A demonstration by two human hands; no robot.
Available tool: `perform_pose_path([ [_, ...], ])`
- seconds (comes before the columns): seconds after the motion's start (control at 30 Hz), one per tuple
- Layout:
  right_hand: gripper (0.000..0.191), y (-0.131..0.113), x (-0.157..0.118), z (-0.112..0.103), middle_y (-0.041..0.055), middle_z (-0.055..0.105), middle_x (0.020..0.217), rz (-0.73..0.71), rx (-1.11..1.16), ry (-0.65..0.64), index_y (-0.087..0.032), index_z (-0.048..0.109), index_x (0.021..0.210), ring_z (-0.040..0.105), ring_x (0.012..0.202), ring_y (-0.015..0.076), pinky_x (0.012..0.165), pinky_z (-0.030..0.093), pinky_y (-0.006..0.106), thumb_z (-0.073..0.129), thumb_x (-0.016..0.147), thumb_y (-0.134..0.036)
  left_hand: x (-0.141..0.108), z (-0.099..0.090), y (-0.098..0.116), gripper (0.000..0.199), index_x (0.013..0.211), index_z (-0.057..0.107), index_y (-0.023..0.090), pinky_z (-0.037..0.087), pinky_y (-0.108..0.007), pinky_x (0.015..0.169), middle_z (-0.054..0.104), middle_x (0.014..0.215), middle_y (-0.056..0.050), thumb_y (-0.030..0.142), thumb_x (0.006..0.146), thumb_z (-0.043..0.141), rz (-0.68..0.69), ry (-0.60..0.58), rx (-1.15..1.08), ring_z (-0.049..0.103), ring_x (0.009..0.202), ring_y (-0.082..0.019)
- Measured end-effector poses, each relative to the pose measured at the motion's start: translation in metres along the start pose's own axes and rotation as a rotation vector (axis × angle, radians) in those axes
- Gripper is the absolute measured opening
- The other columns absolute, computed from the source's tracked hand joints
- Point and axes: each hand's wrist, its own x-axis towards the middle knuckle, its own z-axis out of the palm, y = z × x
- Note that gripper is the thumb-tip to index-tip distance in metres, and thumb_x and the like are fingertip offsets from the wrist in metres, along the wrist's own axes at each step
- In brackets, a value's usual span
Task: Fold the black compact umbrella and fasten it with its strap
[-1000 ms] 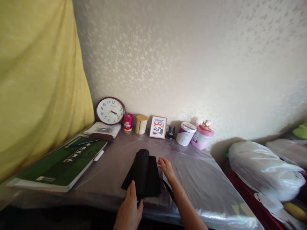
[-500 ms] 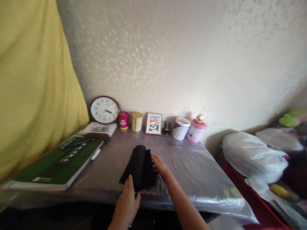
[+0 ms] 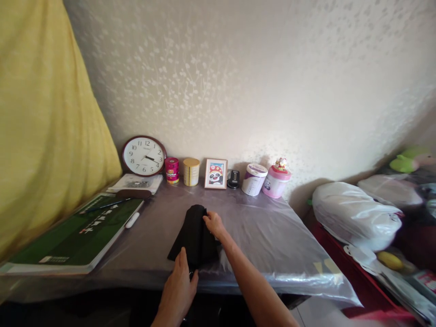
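A black folding umbrella [image 3: 193, 231] lies loosely folded near the front of the table, its cloth panels spread in flaps. My left hand [image 3: 179, 281] closes round its near end, where a small shiny part shows between thumb and fingers. At the far right edge of the cloth, my right hand [image 3: 214, 223] pinches a flap between thumb and fingers. The right forearm crosses the table from the lower right. The palm side of the left hand and the umbrella's handle are mostly hidden.
A green book [image 3: 75, 236] with a pen [image 3: 109, 205] and a white marker [image 3: 132, 220] lies left. Along the wall stand a clock [image 3: 145, 156], tins [image 3: 191, 172], a panda picture [image 3: 215, 174] and tubs [image 3: 254, 180]. White bags [image 3: 354, 215] lie right.
My right hand has moved left and slightly up, bringing the right-hand flap of cloth in against the rest. The left hand stays at the near end. The view has shifted slightly.
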Motion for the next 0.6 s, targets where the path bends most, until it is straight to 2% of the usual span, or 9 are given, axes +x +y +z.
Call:
perform_pose_path([
  [0.17,0.010,-0.005,-0.001,0.006,-0.0044,0.051,0.050,0.044,0.118,-0.097,-0.018,0.059,0.078,0.051,0.044,0.0104,0.045,0.043,0.021,0.051,0.076,-0.023,-0.002,-0.001,0.000,0.057,0.135,0.013,0.004,0.044,-0.032,0.085,0.031,0.139,-0.020,0.024,0.084,0.031,0.000,-0.025,-0.030,0.054,0.108,-0.024],
  [0.27,0.020,-0.002,-0.001,0.006,-0.0045,0.052,0.049,0.064,0.175,-0.170,-0.016,0.058,0.088,0.053,0.041,0.0092,0.044,0.046,0.022,0.042,0.083,-0.027,-0.002,-0.002,0.001,0.057,0.135,0.015,0.004,0.044,-0.032,0.085,0.032,0.138,-0.021,0.022,0.084,0.032,0.000,-0.011,-0.034,0.054,0.108,-0.024],
  [0.37,0.027,0.004,-0.001,0.006,-0.0028,0.056,0.052,0.064,0.172,-0.167,-0.017,0.059,0.099,0.056,0.043,0.0103,0.048,0.049,0.024,0.040,0.084,-0.028,-0.001,0.000,0.001,0.056,0.134,0.016,0.005,0.044,-0.032,0.085,0.034,0.137,-0.020,0.021,0.083,0.033,-0.006,0.006,-0.044,0.054,0.108,-0.023],
  [0.43,0.028,0.008,-0.001,0.005,-0.0010,0.060,0.057,0.048,0.141,-0.115,-0.018,0.060,0.104,0.060,0.051,0.0125,0.055,0.050,0.027,0.044,0.082,-0.026,0.000,0.003,-0.001,0.056,0.134,0.017,0.006,0.044,-0.032,0.086,0.034,0.137,-0.021,0.020,0.083,0.033,-0.001,0.017,-0.056,0.054,0.108,-0.023],
  [0.5,0.027,0.011,-0.002,0.005,0.0024,0.065,0.073,0.011,0.104,-0.037,-0.019,0.062,0.101,0.063,0.070,0.0156,0.070,0.050,0.029,0.048,0.079,-0.024,0.002,0.006,-0.003,0.056,0.135,0.016,0.005,0.044,-0.033,0.087,0.033,0.137,-0.021,0.021,0.083,0.033,0.021,0.029,-0.064,0.053,0.110,-0.023],
  [0.6,0.024,0.011,-0.004,0.007,0.0060,0.065,0.097,-0.045,0.054,0.072,-0.019,0.064,0.096,0.058,0.096,0.0183,0.088,0.042,0.029,0.049,0.078,-0.023,0.003,0.009,-0.005,0.057,0.135,0.014,0.004,0.044,-0.032,0.088,0.032,0.138,-0.021,0.020,0.083,0.032,0.030,0.022,-0.055,0.051,0.113,-0.023],
])
